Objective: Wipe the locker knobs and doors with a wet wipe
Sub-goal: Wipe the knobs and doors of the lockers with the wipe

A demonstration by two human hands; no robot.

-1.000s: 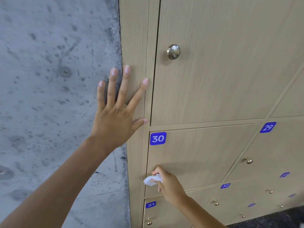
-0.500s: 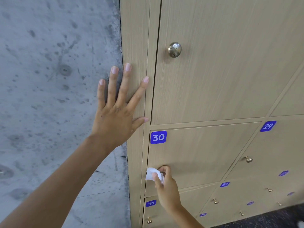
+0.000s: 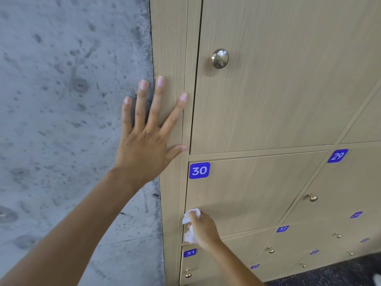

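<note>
Two hands in view, left to right. Left hand (image 3: 144,141): fingers (image 3: 155,104) spread wide and flat, holding nothing, apparently braced across the seam where the concrete wall (image 3: 61,100) meets the locker side panel (image 3: 171,58); the two outer fingers lie over the wall, the middle, index and thumb on wood. Right of the index tip is the tall upper door (image 3: 278,89), with its big round knob (image 3: 220,58) up and right of those fingertips, untouched.

Below the thumb sits label 30 (image 3: 199,170) on door 30 (image 3: 247,193). Right hand (image 3: 203,229) is low on that door at its left edge, fingers curled tight around a bunched white wet wipe (image 3: 190,226); wipe sticks out left and below the fingers, pressed to the door just above the gap to door 31 (image 3: 206,265). Door 30's knob is not visible; likely hidden under the wipe and fingers, can't confirm.

Step in hand, as I judge: rubbing the knob or lower-left corner of door 30. Next move probably calls for sweeping the wipe across the rest of the door face, right of the fingers, then dropping to the small knob on 31 (image 3: 187,273), below the wipe. Doors 29 (image 3: 350,182) and 32 (image 3: 299,240) lie further right, well apart from both hands.
</note>
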